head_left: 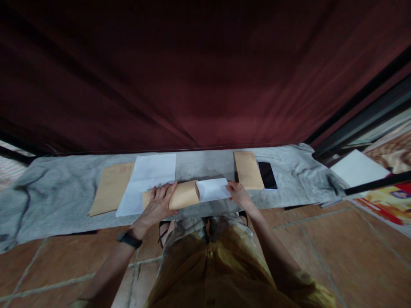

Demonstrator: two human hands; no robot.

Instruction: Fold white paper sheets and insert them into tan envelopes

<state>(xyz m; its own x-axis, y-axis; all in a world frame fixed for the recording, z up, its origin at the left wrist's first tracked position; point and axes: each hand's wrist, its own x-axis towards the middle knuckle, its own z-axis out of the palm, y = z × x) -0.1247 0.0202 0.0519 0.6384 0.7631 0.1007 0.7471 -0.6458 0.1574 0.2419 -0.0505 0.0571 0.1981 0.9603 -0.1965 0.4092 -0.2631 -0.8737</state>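
Observation:
A brown envelope (184,194) lies crosswise in front of me, its right end bulging open. My left hand (161,201) grips its left part, fingers over the top and thumb at the near edge. A folded white paper (212,189) reaches the envelope's open end; whether its left edge is inside is hard to make out. My right hand (238,193) pinches the paper's right end. Left of my left hand, a larger white sheet (154,171) lies flat, partly over more brown envelopes (109,188).
A grey cloth (205,162) covers the narrow surface. On the right lie another brown envelope (248,171) and a phone (268,175). A dark red curtain (199,85) hangs behind, and a dark metal bar (359,124) slants at the right. Tiled floor (298,239) shows below.

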